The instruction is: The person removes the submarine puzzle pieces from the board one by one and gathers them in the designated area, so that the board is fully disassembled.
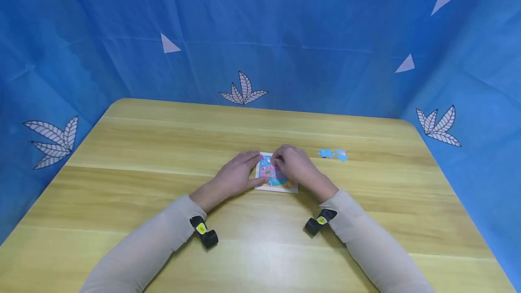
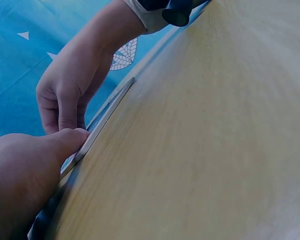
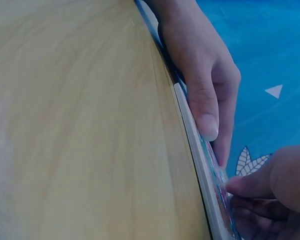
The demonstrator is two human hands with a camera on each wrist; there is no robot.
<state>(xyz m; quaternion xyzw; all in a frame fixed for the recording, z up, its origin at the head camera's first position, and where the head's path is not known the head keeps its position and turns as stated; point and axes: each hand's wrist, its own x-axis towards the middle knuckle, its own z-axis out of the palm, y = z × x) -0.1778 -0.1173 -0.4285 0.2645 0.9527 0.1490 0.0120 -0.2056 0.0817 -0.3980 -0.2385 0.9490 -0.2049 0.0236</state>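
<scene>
Pic. puzzle in white-rimmed tray [image 1: 278, 181], w/ both hands on it, mid wood-grain table [image 1: 252, 257].
L hand [image 1: 229, 178]: fingers extended, laid along tray's L side, thumb straight, resting on near L part; not curled round it. R hand [image 1: 296, 165]: fingers bent, tips bunched at puzzle face, R of L hand; can't tell if a pc. is pinched. Loose pcs. [image 1: 326, 153], qty 2, mostly lt. blue, side by side on table, R of tray, beyond R hand. Bkgd: blue cloth [image 1: 260, 21] w/ wht. triangles & leaf motifs.
</scene>
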